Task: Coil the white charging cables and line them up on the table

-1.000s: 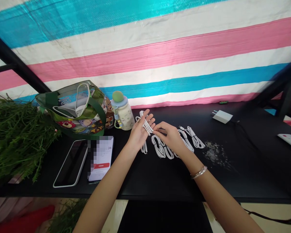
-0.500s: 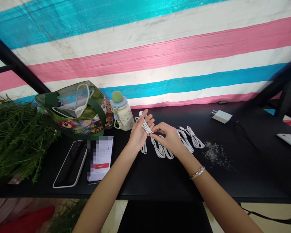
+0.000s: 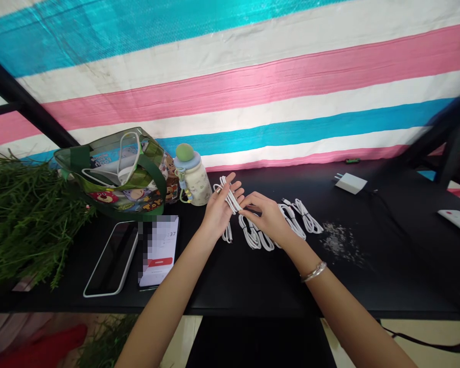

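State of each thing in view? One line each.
left hand: holding looped white cable
right hand: fingertips at that cable
coiled white cables: bundled, lying down
white wall charger: prongs free
phone: screen dark
second phone: screen lit
bottle: upright, capped

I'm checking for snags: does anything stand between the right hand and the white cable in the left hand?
Nothing visible does. The right hand reaches the coiled cable held in the left hand; other coiled white cables lie on the black table below, not between.
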A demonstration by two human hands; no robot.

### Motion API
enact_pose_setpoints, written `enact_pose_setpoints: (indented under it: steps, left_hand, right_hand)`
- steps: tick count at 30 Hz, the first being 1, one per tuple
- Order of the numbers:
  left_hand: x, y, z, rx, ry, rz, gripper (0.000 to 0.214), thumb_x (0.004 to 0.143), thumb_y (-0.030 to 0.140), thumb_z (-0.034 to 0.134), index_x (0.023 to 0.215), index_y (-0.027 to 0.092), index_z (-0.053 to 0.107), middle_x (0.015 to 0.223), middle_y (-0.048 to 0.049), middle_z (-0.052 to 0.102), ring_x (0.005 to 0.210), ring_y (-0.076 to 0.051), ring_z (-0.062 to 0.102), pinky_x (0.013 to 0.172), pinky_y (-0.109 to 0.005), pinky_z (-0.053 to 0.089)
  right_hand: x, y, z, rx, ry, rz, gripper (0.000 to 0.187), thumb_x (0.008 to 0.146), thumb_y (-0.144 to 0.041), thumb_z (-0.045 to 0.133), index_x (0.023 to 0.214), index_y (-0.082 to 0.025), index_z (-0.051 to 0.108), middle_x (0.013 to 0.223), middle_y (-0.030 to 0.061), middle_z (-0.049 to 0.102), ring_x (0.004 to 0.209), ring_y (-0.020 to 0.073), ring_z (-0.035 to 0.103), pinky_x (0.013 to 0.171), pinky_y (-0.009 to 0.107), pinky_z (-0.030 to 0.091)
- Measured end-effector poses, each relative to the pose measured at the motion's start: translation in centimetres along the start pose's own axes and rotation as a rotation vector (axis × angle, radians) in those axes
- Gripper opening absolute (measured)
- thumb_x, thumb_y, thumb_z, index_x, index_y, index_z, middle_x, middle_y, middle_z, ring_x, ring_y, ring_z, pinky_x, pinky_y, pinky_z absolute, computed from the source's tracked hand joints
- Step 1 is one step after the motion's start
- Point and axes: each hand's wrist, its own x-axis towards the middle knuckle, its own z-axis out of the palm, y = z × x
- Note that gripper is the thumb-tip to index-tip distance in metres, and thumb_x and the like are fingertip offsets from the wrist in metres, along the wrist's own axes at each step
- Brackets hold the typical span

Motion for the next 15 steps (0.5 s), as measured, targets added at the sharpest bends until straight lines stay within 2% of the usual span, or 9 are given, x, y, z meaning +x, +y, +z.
enact_pose_setpoints:
  steps: [5, 11, 15]
  left_hand:
    - [-0.16, -0.02, 0.14, 0.007, 0.012, 0.0, 0.034, 0.093, 0.012, 0.046, 0.121, 0.023, 0.061, 0.077, 0.0013, 0.069, 0.064, -0.007, 0.063, 0.074, -0.018, 0.051]
    - [-0.09, 0.11, 0.06, -0.006, 0.017, -0.001, 0.041, 0.093, 0.012, 0.045, 0.132, 0.024, 0.052, 0.076, 0.0019, 0.069, 0.063, -0.007, 0.063, 0.084, -0.021, 0.049]
    - [-0.03, 0.27, -0.03, -0.04, -0.02, 0.005, 0.039, 0.094, 0.011, 0.043, 0.129, 0.024, 0.053, 0.068, 0.0045, 0.065, 0.053, -0.004, 0.058, 0.067, -0.016, 0.049]
  right_hand:
    - [0.04, 0.03, 0.19, 0.037, 0.001, 0.002, 0.012, 0.084, -0.025, 0.057, 0.072, -0.021, 0.059, 0.073, 0.002, 0.057, 0.068, 0.0164, 0.059, 0.065, 0.031, 0.054]
    - [0.04, -0.14, 0.23, 0.061, 0.036, 0.019, 0.011, 0.083, -0.024, 0.056, 0.072, -0.022, 0.059, 0.076, 0.0027, 0.058, 0.07, 0.0161, 0.06, 0.065, 0.03, 0.055]
    - [-0.04, -0.3, 0.4, 0.079, 0.087, 0.078, 0.011, 0.08, -0.029, 0.058, 0.073, -0.022, 0.06, 0.073, 0.002, 0.059, 0.07, 0.0159, 0.061, 0.066, 0.03, 0.057]
